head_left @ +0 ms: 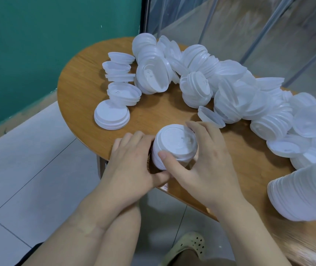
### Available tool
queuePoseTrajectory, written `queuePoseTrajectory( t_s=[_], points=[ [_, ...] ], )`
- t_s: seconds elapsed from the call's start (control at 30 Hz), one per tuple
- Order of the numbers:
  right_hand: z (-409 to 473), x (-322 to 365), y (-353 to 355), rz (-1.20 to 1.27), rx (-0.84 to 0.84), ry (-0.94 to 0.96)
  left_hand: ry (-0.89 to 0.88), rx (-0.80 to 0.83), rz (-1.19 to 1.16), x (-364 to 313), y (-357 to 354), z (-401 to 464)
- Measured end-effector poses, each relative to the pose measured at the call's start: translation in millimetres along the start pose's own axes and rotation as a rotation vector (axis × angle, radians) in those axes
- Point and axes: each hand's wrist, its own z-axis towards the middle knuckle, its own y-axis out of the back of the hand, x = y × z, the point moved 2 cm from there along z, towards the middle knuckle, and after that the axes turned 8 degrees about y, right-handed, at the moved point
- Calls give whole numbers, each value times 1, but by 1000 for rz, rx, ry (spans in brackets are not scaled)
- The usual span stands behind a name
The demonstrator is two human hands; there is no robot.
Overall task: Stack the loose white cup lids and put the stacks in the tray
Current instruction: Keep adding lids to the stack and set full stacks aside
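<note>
Two hands meet at the lower centre of the frame around one short stack of lids, which stands near the front edge of the wooden table. The step in hand, as I judge it, is to press and align this stack so that every lid nests fully into the one below. To do it well, the stack should be squeezed evenly from both sides while the rims are turned into line, because a tilted lid would make the stack weak when it is carried. The left hand is curled against the left wall of the stack, its fingers bent around the far side and its thumb low under the near side. The right hand comes over from the right, its thumb lying on the near rim and its fingers wrapped over the far rim, so both hands grip the same stack. Both forearms enter from the bottom of the frame and almost touch each other. Many loose lids lie in a heap across the upper right of the table, and some small stacks rest at the upper left. A long finished stack lies at the right edge. No tray is visible in this view.
</note>
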Motion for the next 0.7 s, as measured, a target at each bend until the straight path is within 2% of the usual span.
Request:
queuePoseTrajectory(
  t_s=[0.13, 0.33, 0.4, 0.57, 0.7],
  points=[
    [-3, 4, -9, 1, -41, 30, -1, 6, 17, 0, 0, 0],
    [-2, -1, -7, 102, 23, -5, 8, 19, 20, 0, 0, 1],
    [2, -8, 4, 109, -3, -2, 14, 30, 16, 1, 0, 1],
    [17, -58, 22, -173, -112, 58, 7, 37, 31, 4, 0, 2],
    [20, -92, 0, -315, -87, 27, 1, 24, 34, 4, 0, 2]
  ],
)
